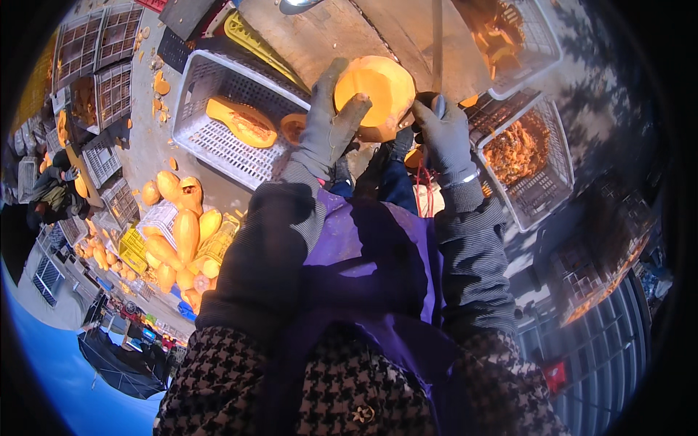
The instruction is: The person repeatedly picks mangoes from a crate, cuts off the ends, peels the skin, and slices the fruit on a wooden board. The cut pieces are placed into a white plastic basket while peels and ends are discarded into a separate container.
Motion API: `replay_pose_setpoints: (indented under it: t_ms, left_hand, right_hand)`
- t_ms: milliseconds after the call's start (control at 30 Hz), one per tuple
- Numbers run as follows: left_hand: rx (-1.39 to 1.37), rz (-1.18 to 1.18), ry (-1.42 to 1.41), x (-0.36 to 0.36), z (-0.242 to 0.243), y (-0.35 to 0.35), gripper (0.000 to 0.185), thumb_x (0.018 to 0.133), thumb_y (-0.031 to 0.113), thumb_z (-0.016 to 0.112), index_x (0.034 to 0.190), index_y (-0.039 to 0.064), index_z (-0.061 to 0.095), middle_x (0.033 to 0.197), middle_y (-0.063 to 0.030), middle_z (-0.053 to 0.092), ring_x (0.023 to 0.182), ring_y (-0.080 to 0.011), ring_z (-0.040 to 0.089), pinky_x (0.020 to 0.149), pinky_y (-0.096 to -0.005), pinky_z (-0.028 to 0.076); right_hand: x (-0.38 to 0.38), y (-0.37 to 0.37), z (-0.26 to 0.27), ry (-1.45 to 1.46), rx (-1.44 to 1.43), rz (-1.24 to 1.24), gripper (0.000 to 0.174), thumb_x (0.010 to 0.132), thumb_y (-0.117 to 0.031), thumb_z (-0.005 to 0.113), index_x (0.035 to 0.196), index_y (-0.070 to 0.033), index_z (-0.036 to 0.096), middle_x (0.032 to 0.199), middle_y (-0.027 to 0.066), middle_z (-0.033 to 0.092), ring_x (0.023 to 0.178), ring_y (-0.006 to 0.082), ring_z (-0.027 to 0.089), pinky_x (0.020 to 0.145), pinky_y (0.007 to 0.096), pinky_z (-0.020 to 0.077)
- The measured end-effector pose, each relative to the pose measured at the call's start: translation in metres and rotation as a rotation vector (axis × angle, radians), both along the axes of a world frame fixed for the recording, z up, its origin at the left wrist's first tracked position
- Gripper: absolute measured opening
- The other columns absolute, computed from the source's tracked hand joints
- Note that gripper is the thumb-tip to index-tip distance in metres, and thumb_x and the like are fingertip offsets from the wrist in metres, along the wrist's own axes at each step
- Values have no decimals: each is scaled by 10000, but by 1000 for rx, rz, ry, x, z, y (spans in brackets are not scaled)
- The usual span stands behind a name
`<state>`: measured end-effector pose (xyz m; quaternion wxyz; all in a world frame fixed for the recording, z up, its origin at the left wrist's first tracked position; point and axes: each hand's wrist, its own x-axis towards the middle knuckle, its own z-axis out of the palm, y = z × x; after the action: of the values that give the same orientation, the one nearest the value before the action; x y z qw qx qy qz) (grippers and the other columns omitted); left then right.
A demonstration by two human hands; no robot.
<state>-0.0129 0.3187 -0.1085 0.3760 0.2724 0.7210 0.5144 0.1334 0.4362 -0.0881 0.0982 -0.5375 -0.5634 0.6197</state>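
Observation:
My left hand [325,124], in a grey work glove, grips a peeled, orange piece of squash [388,84] with a flat cut face turned up. The thumb presses on that face. Close by on the right, my gloved right hand [448,133] is closed around the handle of what looks like a long knife [438,54], its narrow blade pointing away from me. The fingertips of this hand are near the squash's right side; whether they touch it I cannot tell. Beyond both hands lies a wooden board [327,41].
A grey plastic crate [204,131] at left holds a halved squash [244,122] and another piece. To the right, one crate [526,210] contains orange scraps and another [548,38] cut pieces. Whole squashes [185,234] are heaped at lower left. Another person [57,188] is at far left.

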Motion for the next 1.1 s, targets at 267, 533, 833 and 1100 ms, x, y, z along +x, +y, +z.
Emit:
replay_pose_setpoints:
  t_ms: [267,533,833,1100]
  left_hand:
    - [24,387,-465,27,-22,-6,540,931,339,506,1339,17,358,1259,-223,448,1146,-346,450,963,-370,380]
    - [-298,201,136,26,-24,1,596,881,328,587,1346,28,365,1288,-245,432,1165,-379,457,961,-410,389]
    - [-242,199,95,31,-27,-8,602,860,339,614,1308,21,367,1259,-289,390,1172,-437,410,993,-462,361]
    - [-195,332,-243,22,-23,1,718,791,360,700,1355,110,332,1313,-204,335,1211,-334,406,982,-418,398]
  right_hand:
    - [52,-74,116,-124,-5,291,187,752,-120,653,898,-9,612,685,72,578,631,152,548,632,288,462]
    - [63,-65,100,-313,101,552,163,713,-102,621,828,11,596,713,140,576,658,281,561,655,341,465]
    - [37,-44,49,-579,-179,587,213,748,-147,632,863,31,653,713,159,644,653,234,620,667,335,492]
    - [19,-12,2,-448,-304,622,206,740,-192,647,783,10,642,563,88,582,443,150,538,431,301,426]
